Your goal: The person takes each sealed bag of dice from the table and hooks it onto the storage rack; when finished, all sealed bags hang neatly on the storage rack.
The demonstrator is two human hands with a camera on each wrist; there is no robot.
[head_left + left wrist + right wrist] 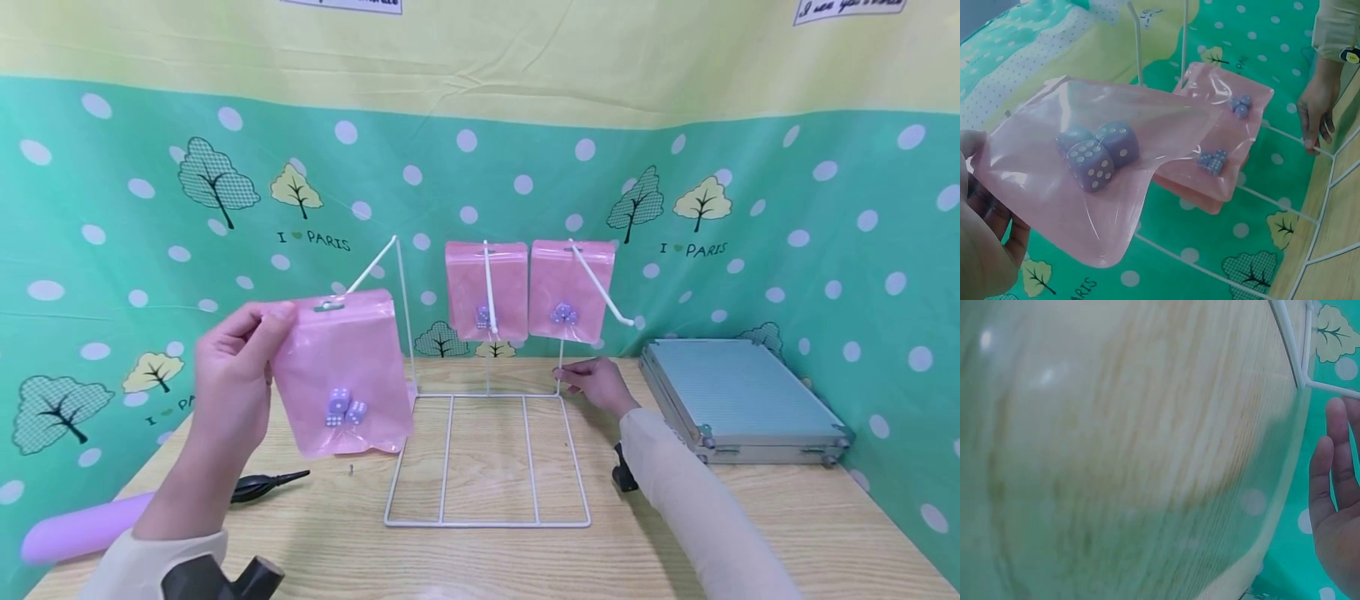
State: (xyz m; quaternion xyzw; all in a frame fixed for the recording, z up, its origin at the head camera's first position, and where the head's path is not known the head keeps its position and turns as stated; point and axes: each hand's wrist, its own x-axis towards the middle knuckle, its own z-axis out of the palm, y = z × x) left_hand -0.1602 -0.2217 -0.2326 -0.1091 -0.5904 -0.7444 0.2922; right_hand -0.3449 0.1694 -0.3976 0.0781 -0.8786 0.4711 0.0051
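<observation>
My left hand pinches the top left corner of a pink plastic bag holding three purple dice. The bag's hang hole sits just below the tip of the left hook of a white wire rack. In the left wrist view the hand holds the bag up with the dice showing through. Two more pink bags with dice hang on the middle and right hooks. My right hand touches the rack's right upright near its base, fingers straight.
A silver case lies flat at the right of the wooden table. A purple cylinder, a black rubber bulb blower and a small screw lie at the left front. Green dotted cloth walls enclose the table.
</observation>
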